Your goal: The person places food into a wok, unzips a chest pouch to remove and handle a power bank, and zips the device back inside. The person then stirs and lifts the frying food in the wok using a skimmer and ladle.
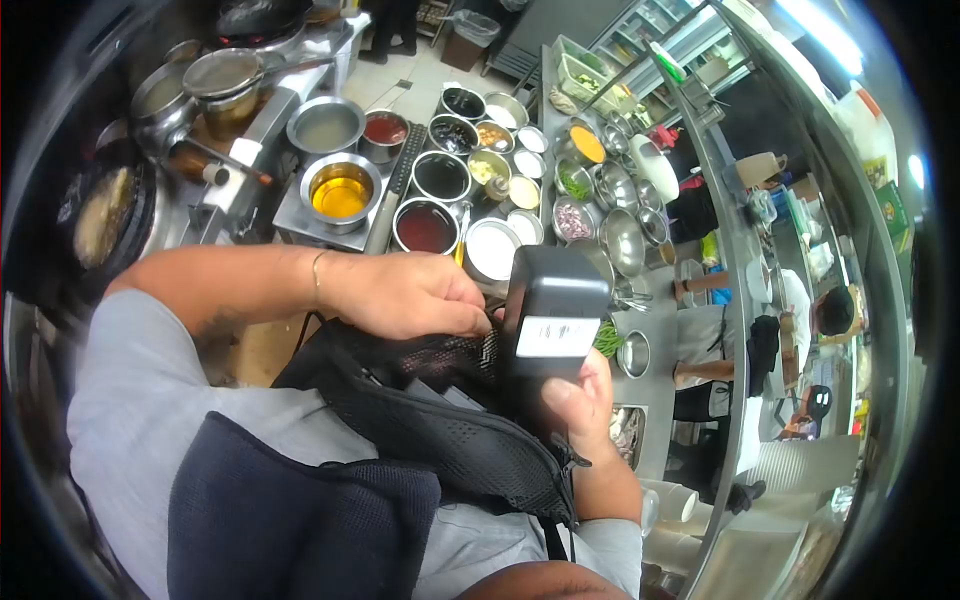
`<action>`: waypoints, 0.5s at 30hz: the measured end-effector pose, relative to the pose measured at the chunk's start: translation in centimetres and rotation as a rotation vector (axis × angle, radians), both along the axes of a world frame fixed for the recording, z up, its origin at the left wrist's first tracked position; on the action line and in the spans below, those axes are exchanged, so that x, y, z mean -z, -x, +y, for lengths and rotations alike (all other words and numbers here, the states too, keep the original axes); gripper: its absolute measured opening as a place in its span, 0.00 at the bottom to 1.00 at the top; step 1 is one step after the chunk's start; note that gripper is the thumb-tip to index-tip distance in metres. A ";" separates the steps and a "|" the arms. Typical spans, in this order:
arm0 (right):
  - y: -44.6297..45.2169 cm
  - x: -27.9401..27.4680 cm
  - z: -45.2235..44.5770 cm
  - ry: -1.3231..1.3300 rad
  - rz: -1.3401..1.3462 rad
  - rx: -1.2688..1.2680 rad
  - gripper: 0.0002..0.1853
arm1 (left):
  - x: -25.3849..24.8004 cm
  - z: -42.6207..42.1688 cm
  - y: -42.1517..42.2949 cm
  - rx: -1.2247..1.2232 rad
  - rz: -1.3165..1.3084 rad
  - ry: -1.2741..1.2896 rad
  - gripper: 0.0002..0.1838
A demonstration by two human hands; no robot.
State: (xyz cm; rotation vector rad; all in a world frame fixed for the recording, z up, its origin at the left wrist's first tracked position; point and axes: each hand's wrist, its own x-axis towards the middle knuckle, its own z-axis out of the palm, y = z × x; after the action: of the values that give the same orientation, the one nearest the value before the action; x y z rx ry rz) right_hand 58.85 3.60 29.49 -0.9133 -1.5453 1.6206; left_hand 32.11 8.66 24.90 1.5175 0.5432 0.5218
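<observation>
My right hand (583,398) grips a black box-shaped device (560,283) with a white printed label, held upright before my chest. Against my front lies a black mesh waist bag (470,440), its zipped top partly open and something grey showing inside. My left hand (425,297), with a thin bracelet at the wrist, has its fingers curled and pinched at the bag's upper mesh edge, beside the device. Its fingertips are partly hidden. A dark cloth (290,510) hangs over my grey shirt.
Left are a wok (110,215) and stove pots (222,75). Ahead stand a pot of yellow oil (341,192) and several sauce containers (427,226). Steel bowls (622,240) line the counter. People in aprons (700,335) work beyond the right-hand shelf.
</observation>
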 end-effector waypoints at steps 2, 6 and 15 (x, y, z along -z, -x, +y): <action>-0.4 1.6 0.4 0.092 0.108 0.014 0.31 | -2.2 -0.8 0.3 -0.028 0.116 -0.046 0.19; -0.3 1.0 0.2 0.066 0.082 -0.028 0.30 | -2.0 -1.1 -0.1 -0.034 0.098 -0.005 0.17; -0.6 1.9 -0.7 -0.258 -0.066 0.068 0.32 | -2.5 -1.5 -0.6 -0.017 0.028 -0.142 0.11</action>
State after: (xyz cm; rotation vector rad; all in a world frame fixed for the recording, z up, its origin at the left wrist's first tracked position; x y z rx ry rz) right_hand 59.41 2.94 27.57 -0.8737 -1.7030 1.3182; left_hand 32.68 7.18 27.39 1.6590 0.5510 0.5626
